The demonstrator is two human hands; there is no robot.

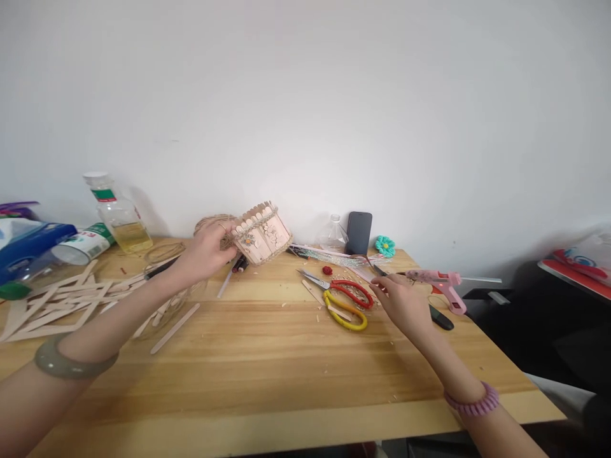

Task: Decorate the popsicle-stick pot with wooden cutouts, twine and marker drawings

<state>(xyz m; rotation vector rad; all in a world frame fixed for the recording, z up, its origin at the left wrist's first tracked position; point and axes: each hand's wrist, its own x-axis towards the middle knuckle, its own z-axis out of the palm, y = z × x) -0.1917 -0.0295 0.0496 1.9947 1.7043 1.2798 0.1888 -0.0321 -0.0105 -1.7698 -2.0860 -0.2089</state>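
We see the craft-stick box [265, 238] in the left hand [210, 251], held over the rear of the wooden table [267, 369], to the left of the scissors [326, 287]. Its long axis slants, rising toward the right; the scalloped rim points up and leftward, and a decorated long side faces us. The left fingers are closed on its left end. The right hand [403, 302], fingers bent, is beside the pink glue gun [449, 280]; we cannot tell whether it grips anything.
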